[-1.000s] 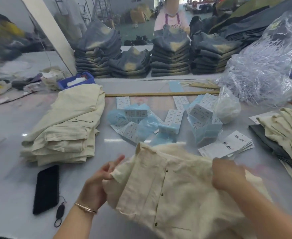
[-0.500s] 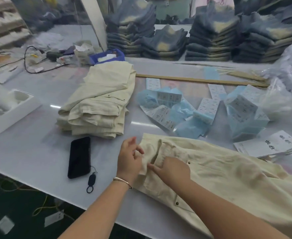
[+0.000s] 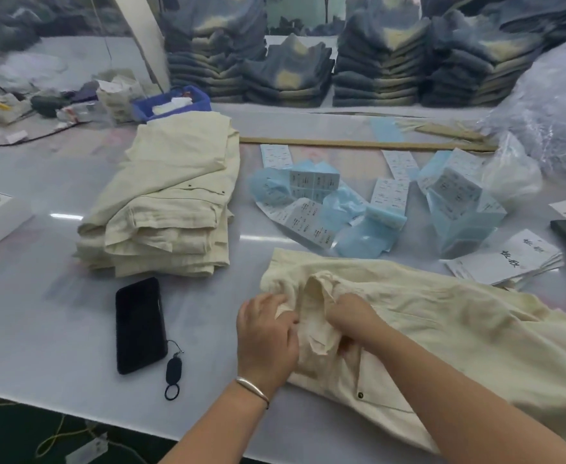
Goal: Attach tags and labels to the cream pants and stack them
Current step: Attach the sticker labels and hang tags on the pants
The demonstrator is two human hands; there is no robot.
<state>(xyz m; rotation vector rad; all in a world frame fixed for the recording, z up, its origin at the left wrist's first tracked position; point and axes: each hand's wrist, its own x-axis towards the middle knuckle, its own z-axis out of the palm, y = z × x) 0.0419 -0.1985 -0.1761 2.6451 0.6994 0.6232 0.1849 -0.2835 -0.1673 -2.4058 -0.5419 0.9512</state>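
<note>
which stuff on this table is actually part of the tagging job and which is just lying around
Part of the job:
- cream pants, gripped at the waistband by the left hand and right hand
- stack of folded cream pants
- blue label sheets
- white hang tags

Just lying about:
- black phone with its strap
- blue bin
- stacks of folded jeans
- clear plastic bags

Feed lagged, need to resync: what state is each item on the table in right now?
Cream pants: spread flat, waistband bunched by both hands.
Left hand: grips waistband.
Right hand: grips waistband.
Stack of cream pants: folded, piled.
Phone: screen dark, lying flat.
Label sheets: scattered loose.
Hang tags: stacked.
</note>
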